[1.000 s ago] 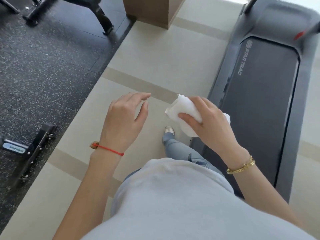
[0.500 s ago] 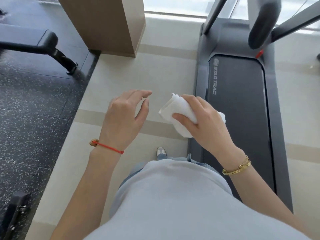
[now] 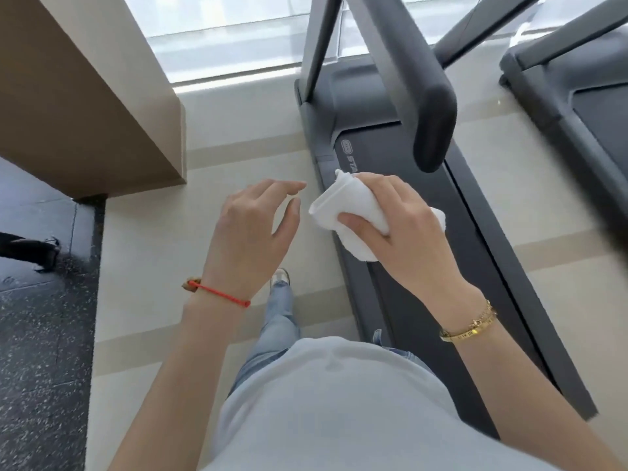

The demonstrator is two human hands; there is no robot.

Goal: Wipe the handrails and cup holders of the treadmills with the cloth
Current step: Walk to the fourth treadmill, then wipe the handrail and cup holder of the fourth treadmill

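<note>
The right hand [image 3: 404, 232] holds a folded white cloth [image 3: 350, 212], thumb beneath and fingers closed over the top. The left hand [image 3: 255, 232] is empty, fingers loosely spread and slightly curled, just beside the cloth but not touching it. Both hands hang above the floor [image 3: 217, 158] at the left edge of the nearest treadmill [image 3: 424, 300]. The padded end of that machine's handrail [image 3: 431, 124] stands ahead and a little right of the cloth, apart from it. A second treadmill [image 3: 577, 96] lies at the right. No cup holder is in view.

Assessment: wiping has not begun on this rail; the step in hand is bringing the cloth to it. Recommended practice: wrap the cloth around the rail's rounded end so the palm presses it flush, then draw it up along the bar in one continuous stroke, covering the underside as well. The free hand would serve best steadying the body on the frame. The cloth's loose lower fold should be gathered first, lest it trail.
</note>
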